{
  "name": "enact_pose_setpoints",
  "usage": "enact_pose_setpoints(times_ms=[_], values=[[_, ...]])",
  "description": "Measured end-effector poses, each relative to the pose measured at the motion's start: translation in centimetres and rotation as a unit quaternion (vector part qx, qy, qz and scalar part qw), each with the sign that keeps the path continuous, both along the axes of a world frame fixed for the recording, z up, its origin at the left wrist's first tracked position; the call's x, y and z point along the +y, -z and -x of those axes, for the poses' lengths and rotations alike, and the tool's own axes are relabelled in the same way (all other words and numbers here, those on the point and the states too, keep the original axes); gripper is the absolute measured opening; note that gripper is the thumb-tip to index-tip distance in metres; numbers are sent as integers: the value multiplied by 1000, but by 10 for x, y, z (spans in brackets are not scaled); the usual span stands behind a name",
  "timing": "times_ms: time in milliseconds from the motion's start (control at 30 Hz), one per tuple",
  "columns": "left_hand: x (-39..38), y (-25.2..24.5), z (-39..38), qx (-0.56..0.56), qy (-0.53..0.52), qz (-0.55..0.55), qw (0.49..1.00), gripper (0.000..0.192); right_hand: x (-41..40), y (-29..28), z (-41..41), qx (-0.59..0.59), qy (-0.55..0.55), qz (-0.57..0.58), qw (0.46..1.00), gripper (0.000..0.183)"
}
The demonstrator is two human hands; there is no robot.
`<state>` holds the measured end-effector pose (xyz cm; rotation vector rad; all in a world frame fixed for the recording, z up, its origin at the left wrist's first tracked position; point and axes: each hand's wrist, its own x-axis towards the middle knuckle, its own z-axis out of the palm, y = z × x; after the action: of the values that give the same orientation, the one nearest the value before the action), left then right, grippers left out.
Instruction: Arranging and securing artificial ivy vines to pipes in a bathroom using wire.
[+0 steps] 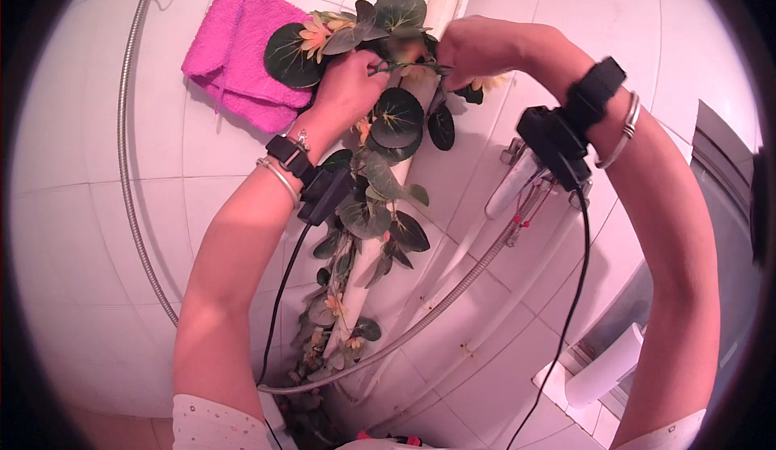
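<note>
An artificial leaf garland (397, 119) with pale orange flowers runs down a white vertical pipe (357, 280) at the wall. My left hand (353, 80) pinches a thin green stem (412, 65) of it, left of the pipe. On the pipe's other side, my right hand (464, 50) has its fingers curled at the far end of that stem; the fingertips are partly hidden. Between the hands the stem crosses in front of the pipe. Large round leaves (400, 10) and an orange flower (315, 37) sit just above my left hand.
A pink towel (242, 56) hangs left of the pipe. Metal shower hoses (124, 86) cross the tiled wall (151, 238). A tap fixture (515, 177) with red beads is at right, above a white cylinder (606, 365). Black cables (582, 280) trail from my wrists.
</note>
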<state>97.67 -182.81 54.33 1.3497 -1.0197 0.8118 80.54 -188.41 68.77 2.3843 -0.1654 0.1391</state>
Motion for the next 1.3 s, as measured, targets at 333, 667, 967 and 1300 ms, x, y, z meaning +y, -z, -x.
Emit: enact_pose_setpoints(times_ms=[333, 667, 967, 1300], values=[[7, -2, 3, -37, -40, -22, 998, 21, 5, 27, -44, -109, -119, 37, 986, 22], [7, -1, 1, -6, -16, -66, 998, 23, -17, -14, 56, -49, 24, 49, 997, 20], [10, 2, 3, -34, -19, -61, 997, 23, -5, 37, -46, -117, -94, -24, 988, 22], [9, -5, 8, -14, -23, -89, 996, 30, -7, -48, 51, -70, -23, -170, 983, 13]])
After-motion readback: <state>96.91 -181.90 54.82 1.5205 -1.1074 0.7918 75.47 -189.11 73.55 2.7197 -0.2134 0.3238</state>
